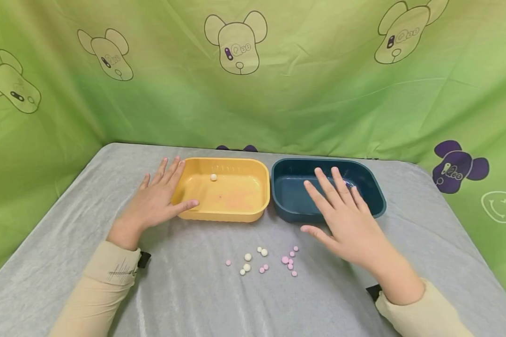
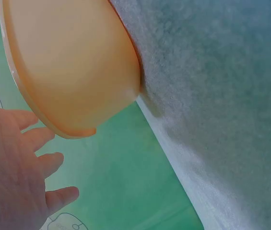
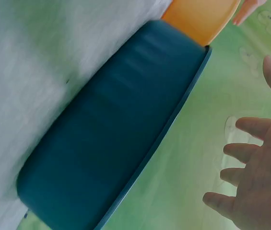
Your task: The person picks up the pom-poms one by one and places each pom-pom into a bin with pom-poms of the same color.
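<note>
My left hand (image 1: 153, 201), fingers spread and straight, is at the left end of a yellow plastic tray (image 1: 223, 217). In the left wrist view its fingertips (image 2: 46, 139) are close to the tray's rim; contact cannot be told. One white bead-like piece (image 1: 213, 177) lies inside the tray. My right hand (image 1: 352, 229), also spread and holding nothing, hovers over the front of a dark blue tray (image 1: 293, 187) and hides part of its inside. In front of the trays lie several small round white pieces (image 1: 248, 257) and several pink ones (image 1: 285, 260).
Both trays stand side by side, nearly touching, on a table with a grey velvety cloth (image 1: 185, 290). A green curtain (image 1: 320, 107) with cartoon bear heads hangs behind and at the sides. Dark bands (image 1: 144, 259) show at the wrists.
</note>
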A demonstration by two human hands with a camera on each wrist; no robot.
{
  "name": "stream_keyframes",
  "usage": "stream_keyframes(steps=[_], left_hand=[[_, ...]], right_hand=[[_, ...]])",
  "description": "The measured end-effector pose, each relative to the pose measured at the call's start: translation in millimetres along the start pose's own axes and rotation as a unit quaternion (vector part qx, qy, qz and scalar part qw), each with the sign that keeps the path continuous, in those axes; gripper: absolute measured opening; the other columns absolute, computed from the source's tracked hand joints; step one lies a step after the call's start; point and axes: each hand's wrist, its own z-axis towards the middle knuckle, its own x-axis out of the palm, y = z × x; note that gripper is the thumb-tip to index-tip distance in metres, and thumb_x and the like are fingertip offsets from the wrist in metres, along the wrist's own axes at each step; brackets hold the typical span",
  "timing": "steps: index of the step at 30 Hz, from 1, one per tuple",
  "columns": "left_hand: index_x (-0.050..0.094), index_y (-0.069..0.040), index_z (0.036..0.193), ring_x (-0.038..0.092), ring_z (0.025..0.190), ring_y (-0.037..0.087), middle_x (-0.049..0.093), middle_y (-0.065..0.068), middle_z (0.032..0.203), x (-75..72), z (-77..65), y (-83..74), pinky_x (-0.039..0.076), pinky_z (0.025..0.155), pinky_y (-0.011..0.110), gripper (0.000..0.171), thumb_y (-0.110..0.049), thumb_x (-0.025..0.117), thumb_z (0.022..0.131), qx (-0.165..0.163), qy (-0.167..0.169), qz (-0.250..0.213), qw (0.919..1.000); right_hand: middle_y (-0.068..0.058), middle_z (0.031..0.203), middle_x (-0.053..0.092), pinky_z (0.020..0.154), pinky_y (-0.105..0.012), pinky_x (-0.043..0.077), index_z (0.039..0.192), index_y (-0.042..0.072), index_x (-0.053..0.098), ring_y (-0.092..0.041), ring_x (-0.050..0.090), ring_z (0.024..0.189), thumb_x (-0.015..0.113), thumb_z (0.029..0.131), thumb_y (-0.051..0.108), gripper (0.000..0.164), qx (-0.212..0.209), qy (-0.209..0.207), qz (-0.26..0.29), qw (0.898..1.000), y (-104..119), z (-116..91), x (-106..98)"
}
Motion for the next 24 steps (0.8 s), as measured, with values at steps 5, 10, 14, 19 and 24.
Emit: stream_keyframes(steps=[5,10,14,19,24], left_hand=[[-0.004,-0.018,0.16,-0.005,0.156,0.031,-0.008,0.0,0.167,-0.3,0.4,-0.4,0.011,0.118,0.07,0.101,-0.069,0.049,0.092,-0.002,0.001,-0.002,1.0],[-0.007,-0.019,0.16,-0.008,0.156,0.029,-0.01,-0.002,0.167,-0.8,0.6,-1.9,0.01,0.117,0.071,0.102,-0.069,0.049,0.091,-0.01,0.011,-0.014,0.9998],[-0.005,-0.018,0.16,-0.008,0.156,0.028,-0.01,-0.003,0.167,-0.9,1.8,-4.5,0.012,0.116,0.073,0.104,-0.075,0.046,0.089,-0.014,0.008,-0.033,0.9993],[-0.007,-0.019,0.16,-0.007,0.156,0.029,-0.009,-0.002,0.167,-0.7,-0.5,-4.2,0.012,0.115,0.073,0.107,-0.078,0.045,0.088,-0.018,0.009,-0.032,0.9993],[-0.006,-0.019,0.16,-0.006,0.156,0.031,-0.006,0.0,0.168,2.7,-4.8,-0.9,0.011,0.116,0.072,0.106,-0.072,0.051,0.089,-0.027,0.015,-0.041,0.9987]], right_hand=[[-0.004,0.169,0.005,0.111,-0.071,0.026,0.159,0.019,0.023,-0.035,0.002,0.156,0.061,0.093,0.054,0.084,-0.023,0.002,0.001,1.0,11.6,3.3,1.3],[-0.003,0.169,0.006,0.112,-0.069,0.028,0.158,0.018,0.027,-0.032,0.0,0.156,0.063,0.092,0.05,0.082,-0.038,0.013,0.004,0.999,21.5,6.5,6.0],[-0.003,0.169,0.008,0.112,-0.067,0.031,0.156,0.017,0.032,-0.033,0.003,0.156,0.065,0.092,0.049,0.079,-0.056,0.013,0.009,0.998,29.3,8.6,11.5],[-0.006,0.167,0.02,0.109,-0.064,0.037,0.153,0.017,0.039,-0.033,0.01,0.155,0.067,0.091,0.048,0.076,-0.081,0.01,0.019,0.997,38.4,10.1,18.0],[-0.007,0.16,0.035,0.103,-0.059,0.045,0.149,0.017,0.046,-0.034,0.023,0.151,0.067,0.092,0.045,0.068,-0.093,0.021,0.029,0.995,43.6,10.5,22.0]])
